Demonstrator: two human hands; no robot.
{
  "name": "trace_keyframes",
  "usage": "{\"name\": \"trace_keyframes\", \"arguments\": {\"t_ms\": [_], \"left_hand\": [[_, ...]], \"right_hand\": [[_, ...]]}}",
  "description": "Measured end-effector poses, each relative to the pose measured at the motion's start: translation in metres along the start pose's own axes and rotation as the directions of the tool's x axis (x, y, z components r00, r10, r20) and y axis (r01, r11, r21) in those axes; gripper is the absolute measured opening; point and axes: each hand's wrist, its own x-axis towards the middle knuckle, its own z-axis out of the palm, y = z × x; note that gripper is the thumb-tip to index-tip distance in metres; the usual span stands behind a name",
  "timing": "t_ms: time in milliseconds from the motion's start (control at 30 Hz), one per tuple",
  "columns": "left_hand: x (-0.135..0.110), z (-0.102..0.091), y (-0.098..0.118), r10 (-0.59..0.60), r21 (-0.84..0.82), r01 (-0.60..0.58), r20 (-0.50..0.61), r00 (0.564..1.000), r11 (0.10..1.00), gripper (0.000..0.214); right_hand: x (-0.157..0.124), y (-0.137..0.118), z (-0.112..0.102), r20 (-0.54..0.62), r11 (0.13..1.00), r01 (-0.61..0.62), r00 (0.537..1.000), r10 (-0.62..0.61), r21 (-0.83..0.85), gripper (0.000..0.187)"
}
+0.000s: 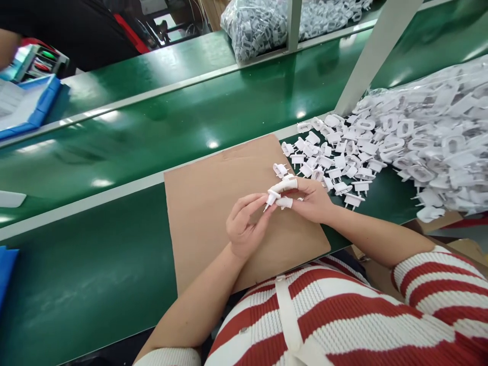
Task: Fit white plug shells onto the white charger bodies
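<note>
Over a brown cardboard sheet (206,223), both hands meet at one small white plastic plug piece (272,197) with thin pins. My left hand (247,226) pinches its pin end between thumb and fingers. From the other side my right hand (310,199) grips the same piece; white coverings wrap some of its fingertips and partly hide it. Just beyond the right fingers, a loose plug piece (280,170) lies on the cardboard's edge. A spread pile of similar white plug pieces (335,157) starts right beside the right hand.
A large clear bag of white plug pieces (450,137) bulges at the right. Another full bag (259,30) sits beyond the green conveyor (171,132). A slanted metal post (375,56) rises near the pile. Far left are a blue tray (43,109) and a person in dark clothing (84,30).
</note>
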Motion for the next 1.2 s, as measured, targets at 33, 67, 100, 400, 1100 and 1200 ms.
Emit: {"name": "trace_keyframes", "arguments": {"t_ms": [33,67,100,400,1100,1200], "left_hand": [[0.0,-0.001,0.001,0.061,0.06,-0.06,-0.009,0.998,0.996,0.031],[0.001,-0.003,0.002,0.116,0.109,-0.113,-0.013,0.993,0.988,0.03],[0.001,-0.004,0.003,0.162,0.142,-0.159,-0.01,0.987,0.977,0.03],[0.003,-0.005,0.004,0.37,0.19,-0.37,0.04,0.928,0.909,0.047],[0.002,-0.003,0.001,-0.288,-0.308,0.347,0.222,0.932,0.886,0.03],[0.001,-0.002,-0.006,-0.389,-0.357,0.493,0.326,0.862,0.794,0.028]], "right_hand": [[0.0,-0.002,0.0,0.028,0.995,-0.062,0.998,0.06,0.072,0.025],[0.0,-0.003,0.0,0.055,0.984,-0.113,0.993,0.106,0.135,0.027],[0.001,-0.004,-0.001,0.076,0.971,-0.154,0.987,0.142,0.185,0.028],[0.007,0.0,-0.005,0.235,0.869,-0.322,0.94,0.246,0.376,0.034],[0.002,-0.002,-0.001,0.297,0.802,-0.432,0.896,0.329,0.412,0.035],[0.003,0.005,0.003,0.272,0.828,-0.41,0.907,0.323,0.382,0.042]]}}
